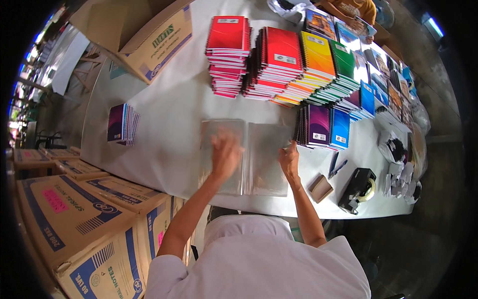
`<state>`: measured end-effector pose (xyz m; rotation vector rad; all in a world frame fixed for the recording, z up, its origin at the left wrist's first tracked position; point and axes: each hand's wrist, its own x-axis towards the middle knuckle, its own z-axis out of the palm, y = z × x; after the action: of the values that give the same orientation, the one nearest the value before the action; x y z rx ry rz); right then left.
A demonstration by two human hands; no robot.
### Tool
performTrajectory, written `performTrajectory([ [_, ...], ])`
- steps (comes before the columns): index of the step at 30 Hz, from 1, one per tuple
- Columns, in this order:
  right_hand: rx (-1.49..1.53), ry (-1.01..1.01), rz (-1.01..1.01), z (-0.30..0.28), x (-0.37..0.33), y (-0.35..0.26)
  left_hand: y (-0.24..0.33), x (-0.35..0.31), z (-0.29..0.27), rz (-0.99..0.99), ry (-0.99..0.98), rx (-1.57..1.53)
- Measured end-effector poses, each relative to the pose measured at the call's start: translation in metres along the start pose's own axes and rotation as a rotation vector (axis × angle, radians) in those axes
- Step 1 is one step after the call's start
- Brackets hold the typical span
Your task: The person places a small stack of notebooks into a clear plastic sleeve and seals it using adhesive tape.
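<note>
In the head view, two clear sleeves lie side by side on the pale table (169, 112), directly in front of the person, their long axes running away from the body. The left hand (227, 152) is over the left sleeve (233, 180), its blurred fingers spread and apart from one another; whether they press on the plastic or hover just above it, I cannot tell. The right hand (289, 160) is at the outer edge of the right sleeve (266, 162), towards its far end, so it is the nearer hand to that one, which extends leftward from its fingertips. Its fingers are curled, thumb and forefinger close together; I cannot tell whether they pinch the film. Both sleeves look flat, thin and glossy, with pale glints along their edges and the table's grey showing through; a narrow, bright seam or gap separates them. No notebook shows inside either one. Just beyond the right hand stand the purple stack (318, 122) and the blue stack (340, 127).
</note>
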<state>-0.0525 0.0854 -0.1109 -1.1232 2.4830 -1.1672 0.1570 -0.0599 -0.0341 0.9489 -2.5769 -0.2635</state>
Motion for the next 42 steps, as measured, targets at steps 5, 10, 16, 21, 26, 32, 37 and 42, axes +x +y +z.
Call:
performTrajectory([
  [5,-0.205,-0.070,0.054,-0.028,-0.005,-0.043,0.019,-0.037,0.035,0.120,-0.193,-0.068],
  [10,-0.380,0.070,-0.094,-0.145,0.038,-0.069,0.017,-0.037,0.035,0.121,-0.259,0.014],
  [16,-0.617,0.383,-0.624,-0.264,0.199,-0.007,0.045,0.007,-0.008,0.155,-0.216,-0.048],
  [21,-0.745,0.146,-0.637,-0.232,0.209,0.044,0.089,0.054,-0.002,0.217,-0.036,-0.490],
  [26,-0.677,0.358,-0.668,-0.272,0.171,-0.002,0.184,0.108,0.011,-0.437,-0.715,-1.764],
  [32,-0.415,0.017,-0.702,-0.272,0.049,-0.031,0.238,0.156,0.029,-0.539,-0.892,-2.402],
  [37,-0.160,0.387,-0.035,-0.237,0.076,0.027,0.207,0.118,0.038,-0.609,-0.696,-2.263],
  [42,-0.327,0.233,0.327,-0.203,0.101,0.033,0.177,0.098,0.028,-0.684,-0.610,-2.092],
])
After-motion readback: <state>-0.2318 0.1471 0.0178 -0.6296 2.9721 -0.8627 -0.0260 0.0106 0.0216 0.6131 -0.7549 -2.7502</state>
